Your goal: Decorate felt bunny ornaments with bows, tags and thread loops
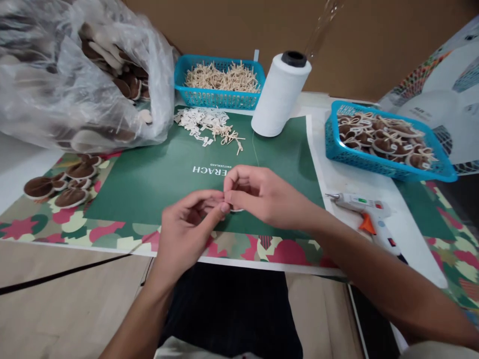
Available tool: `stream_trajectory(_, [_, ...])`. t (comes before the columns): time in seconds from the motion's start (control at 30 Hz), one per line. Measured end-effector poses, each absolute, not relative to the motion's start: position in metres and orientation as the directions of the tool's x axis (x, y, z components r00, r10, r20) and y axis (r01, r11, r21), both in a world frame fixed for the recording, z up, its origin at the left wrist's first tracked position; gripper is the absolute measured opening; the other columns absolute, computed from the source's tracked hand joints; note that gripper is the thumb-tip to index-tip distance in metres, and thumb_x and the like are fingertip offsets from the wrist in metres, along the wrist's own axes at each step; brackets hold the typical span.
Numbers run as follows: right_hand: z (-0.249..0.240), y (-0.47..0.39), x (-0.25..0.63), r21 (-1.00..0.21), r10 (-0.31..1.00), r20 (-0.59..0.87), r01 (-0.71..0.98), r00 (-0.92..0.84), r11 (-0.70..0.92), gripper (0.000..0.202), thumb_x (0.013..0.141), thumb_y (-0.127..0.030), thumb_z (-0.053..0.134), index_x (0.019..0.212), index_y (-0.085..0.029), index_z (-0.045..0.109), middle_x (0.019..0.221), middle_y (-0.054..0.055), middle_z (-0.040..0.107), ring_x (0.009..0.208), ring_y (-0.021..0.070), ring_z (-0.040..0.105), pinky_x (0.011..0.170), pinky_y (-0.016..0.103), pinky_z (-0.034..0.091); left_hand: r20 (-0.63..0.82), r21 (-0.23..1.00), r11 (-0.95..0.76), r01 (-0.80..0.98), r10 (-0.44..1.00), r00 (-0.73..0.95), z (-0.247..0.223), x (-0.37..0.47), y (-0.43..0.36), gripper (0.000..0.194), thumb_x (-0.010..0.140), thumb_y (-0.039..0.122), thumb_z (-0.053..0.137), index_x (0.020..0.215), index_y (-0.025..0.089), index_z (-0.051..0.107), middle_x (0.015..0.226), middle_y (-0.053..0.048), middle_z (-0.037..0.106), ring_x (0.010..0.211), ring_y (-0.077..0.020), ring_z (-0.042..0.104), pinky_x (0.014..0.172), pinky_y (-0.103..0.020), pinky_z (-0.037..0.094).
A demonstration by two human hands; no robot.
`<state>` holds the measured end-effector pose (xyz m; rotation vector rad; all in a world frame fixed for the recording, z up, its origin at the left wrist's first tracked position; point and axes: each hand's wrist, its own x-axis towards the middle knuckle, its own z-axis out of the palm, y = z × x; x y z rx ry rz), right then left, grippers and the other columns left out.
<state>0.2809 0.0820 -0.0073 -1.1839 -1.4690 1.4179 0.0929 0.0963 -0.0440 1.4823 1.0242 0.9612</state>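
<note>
Over the green mat (142, 189), my left hand (194, 219) and my right hand (262, 194) meet, thumbs and fingertips pinched close together. Whatever lies between the fingertips is too small and covered to make out. Below my right hand's fingers peeks the pale curved edge of a small piece (236, 210), mostly hidden. Behind the hands a large cone of white thread (280, 97) stands with a slight lean. From its base a thin thread (256, 152) runs toward my right hand. A pile of small white tags (204, 122) and tied beige cord bows (228, 134) lies beyond.
Brown, pale-edged, shoe-like pieces (71, 192) lie at left, before a clear plastic bag (149, 94) of similar ones. A blue basket (219, 99) of beige cord bows stands behind. Another basket (389, 167) holds finished-looking brown pieces at right, near a glue gun (359, 203).
</note>
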Motion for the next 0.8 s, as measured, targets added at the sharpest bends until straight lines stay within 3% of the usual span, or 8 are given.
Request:
stream_trajectory(0.07, [-0.007,0.069,0.285,-0.995,0.975,-0.039,0.095,-0.22,-0.019,0.004,0.096,-0.024,0.061,0.092,-0.023,0.06,0.083,-0.001,0.068,0.079,0.0142,0.065,0.073,0.028,0.053,0.078,0.98,-0.122,0.157,0.962,0.26,-0.043,0.088,0.091,0.011,0.087,0.034,0.081,0.094,0.025,0.08,0.08,-0.001,0.077,0.07,-0.0163,0.071,0.067,-0.03,0.063])
stream_trajectory(0.17, [-0.005,0.055,0.3,-0.985,0.997,0.044,0.165,-0.058,0.053,0.005,0.098,-0.028,0.064,0.095,-0.023,0.064,0.084,-0.001,0.067,0.078,0.0142,0.064,0.073,0.028,0.053,0.187,0.931,-0.225,0.287,0.97,0.153,-0.047,0.072,0.091,0.006,0.092,0.031,0.076,0.096,0.028,0.079,0.094,0.0,0.077,0.084,-0.0159,0.072,0.08,-0.03,0.061])
stream_trajectory(0.3, [-0.011,0.037,0.327,-0.942,0.988,0.101,0.331,0.114,0.058,0.007,0.097,-0.031,0.069,0.096,-0.024,0.067,0.083,0.0,0.066,0.074,0.0151,0.061,0.068,0.03,0.051,0.206,0.848,-0.293,0.443,0.95,0.234,-0.056,0.054,0.099,0.008,0.095,0.029,0.072,0.101,0.027,0.077,0.1,0.0,0.074,0.087,-0.0151,0.068,0.08,-0.029,0.057])
stream_trajectory(0.43, [-0.023,0.024,0.34,-0.925,0.986,0.067,0.38,0.15,0.005,0.008,0.098,-0.033,0.069,0.099,-0.025,0.068,0.084,0.001,0.066,0.074,0.0162,0.061,0.065,0.03,0.05,0.154,0.708,-0.403,0.579,0.889,0.431,-0.057,0.06,0.107,0.017,0.096,0.032,0.068,0.109,0.025,0.077,0.108,-0.003,0.073,0.088,-0.0176,0.067,0.083,-0.033,0.056])
stream_trajectory(0.57, [-0.032,0.015,0.338,-0.919,0.985,0.056,0.393,0.165,-0.014,0.007,0.099,-0.032,0.068,0.1,-0.026,0.068,0.085,0.001,0.066,0.075,0.0172,0.061,0.066,0.031,0.05,0.158,0.593,-0.487,0.641,0.851,0.501,-0.055,0.081,0.114,0.02,0.096,0.031,0.065,0.109,0.024,0.079,0.108,-0.005,0.074,0.1,-0.0233,0.07,0.092,-0.038,0.055])
stream_trajectory(0.8, [-0.04,0.003,0.329,-0.916,0.988,0.05,0.402,0.143,-0.012,0.004,0.1,-0.03,0.066,0.099,-0.027,0.068,0.09,0.002,0.067,0.079,0.0174,0.061,0.069,0.031,0.051,0.164,0.586,-0.488,0.647,0.853,0.495,-0.054,0.094,0.117,0.02,0.096,0.028,0.06,0.093,0.024,0.079,0.1,-0.004,0.077,0.089,-0.0216,0.07,0.083,-0.037,0.054])
